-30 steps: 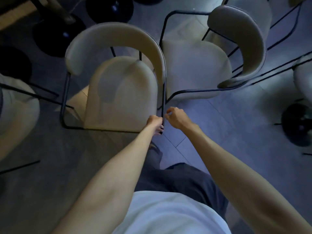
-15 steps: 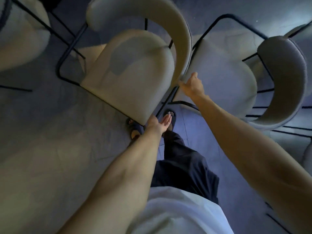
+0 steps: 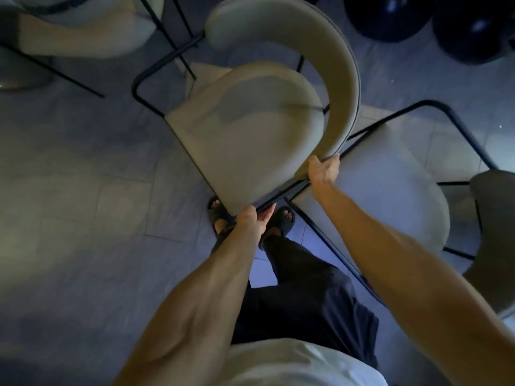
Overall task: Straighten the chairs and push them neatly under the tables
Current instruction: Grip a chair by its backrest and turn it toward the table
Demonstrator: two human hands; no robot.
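Gripping the near end of the curved backrest [image 3: 328,65], the right hand [image 3: 323,172] is closed around the padded tip where it meets the black metal frame [image 3: 150,71]. The left hand [image 3: 250,221] is placed at the front corner of the seat [image 3: 250,151], its fingers [image 3: 266,214] wrapped over the frame bar just under the cushion. The beige chair [image 3: 259,126] is thus held at two points and is seen angled on the tiled floor [image 3: 83,190], directly ahead of the person's sandalled feet [image 3: 281,218]. A second chair [image 3: 384,190] is seen just beside it on the right, its frame touching or overlapping the held one; which cannot be told. Part of a third chair [image 3: 83,32] is seen upper left, and two dark round bases [image 3: 390,18] upper right.
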